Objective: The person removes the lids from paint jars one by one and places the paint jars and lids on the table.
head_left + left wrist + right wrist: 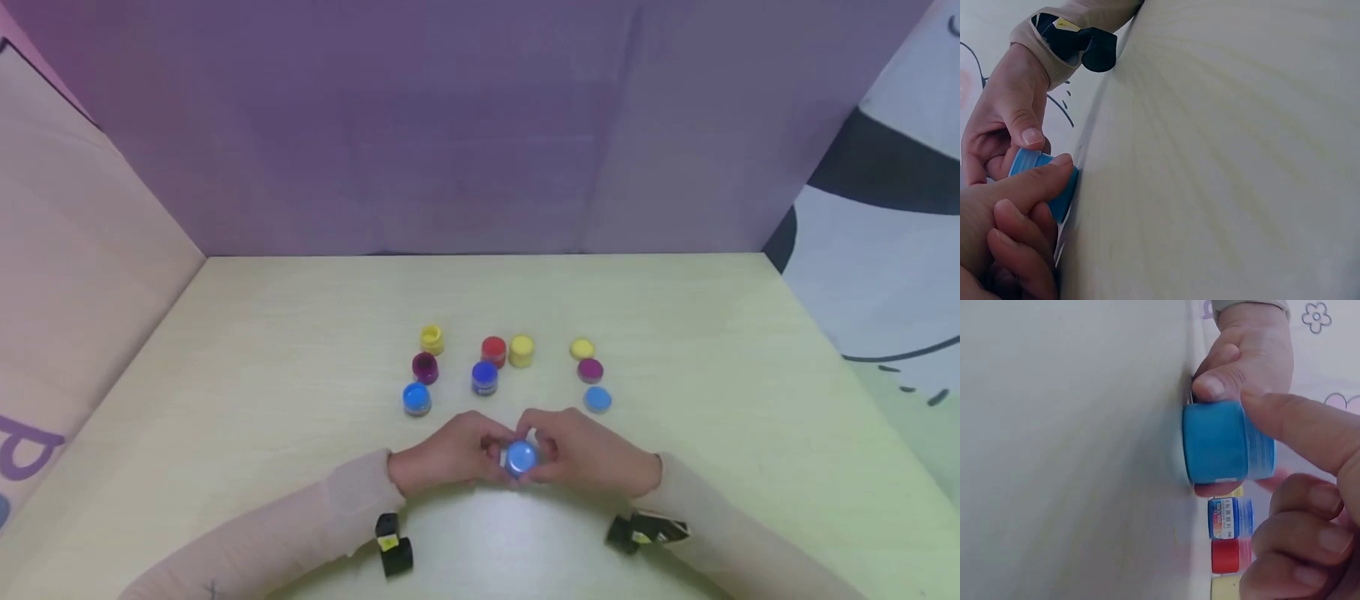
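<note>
A small light-blue paint jar (521, 457) stands upright on the table, close to its near side, between both hands. My left hand (452, 450) grips the body of the jar from the left. From the right, my right hand (596, 452) pinches the jar's translucent lid between thumb and index finger. The right wrist view shows the blue body (1216, 442) and the lid (1260, 450) together, with the right thumb against the lid's side. In the left wrist view the left thumb lies across the jar (1065, 197).
Beyond the hands stand a red jar (493, 351), a yellow jar (521, 351) and a dark blue jar (484, 377). Left of these are open yellow (431, 339), purple (425, 367) and blue (416, 398) jars. Yellow (582, 348), purple (590, 371) and light-blue (597, 399) lids lie right.
</note>
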The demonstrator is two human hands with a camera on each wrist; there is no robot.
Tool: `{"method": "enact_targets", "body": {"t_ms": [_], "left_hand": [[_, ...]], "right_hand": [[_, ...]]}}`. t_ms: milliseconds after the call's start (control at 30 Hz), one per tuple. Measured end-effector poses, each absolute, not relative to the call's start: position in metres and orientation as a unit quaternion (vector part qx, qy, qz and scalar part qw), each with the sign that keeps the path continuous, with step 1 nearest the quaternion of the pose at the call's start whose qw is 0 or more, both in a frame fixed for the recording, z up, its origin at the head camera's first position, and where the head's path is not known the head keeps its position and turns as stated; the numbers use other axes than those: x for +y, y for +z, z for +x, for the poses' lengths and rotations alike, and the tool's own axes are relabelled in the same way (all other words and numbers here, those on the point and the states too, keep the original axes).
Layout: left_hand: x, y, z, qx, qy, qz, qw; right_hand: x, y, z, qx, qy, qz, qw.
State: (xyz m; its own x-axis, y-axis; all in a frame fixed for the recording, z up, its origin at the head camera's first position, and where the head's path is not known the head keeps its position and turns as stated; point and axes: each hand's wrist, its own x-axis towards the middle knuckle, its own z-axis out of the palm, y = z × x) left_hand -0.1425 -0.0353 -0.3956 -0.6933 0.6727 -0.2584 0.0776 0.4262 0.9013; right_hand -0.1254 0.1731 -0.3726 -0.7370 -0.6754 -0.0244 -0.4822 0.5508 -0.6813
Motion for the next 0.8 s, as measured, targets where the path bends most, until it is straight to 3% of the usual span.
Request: {"method": "enact_targets", "body": {"t_ms": [200,533,667,800], "left_hand": [[-0.037,-0.396,-0.144,0.793,0.464,0.251,0.304],[-0.038,-0.396,-0.145,0.783,0.467,0.246,0.329],[-0.037,-0.397,-0.146,0.781,0.47,0.247,0.329],[-0.036,-0.398,-0.148,0.778,0.474,0.254,0.326]], "right_hand": [[0.178,-0.375,-0.133,0.849,-0.36,-0.359,0.146],[0.187,-0.383,-0.141,0.794,-0.41,-0.356,0.274],[0.188,-0.378,-0.14,0.807,-0.387,-0.362,0.26],[0.181,-0.37,-0.135,0.859,-0.327,-0.338,0.202]]}}
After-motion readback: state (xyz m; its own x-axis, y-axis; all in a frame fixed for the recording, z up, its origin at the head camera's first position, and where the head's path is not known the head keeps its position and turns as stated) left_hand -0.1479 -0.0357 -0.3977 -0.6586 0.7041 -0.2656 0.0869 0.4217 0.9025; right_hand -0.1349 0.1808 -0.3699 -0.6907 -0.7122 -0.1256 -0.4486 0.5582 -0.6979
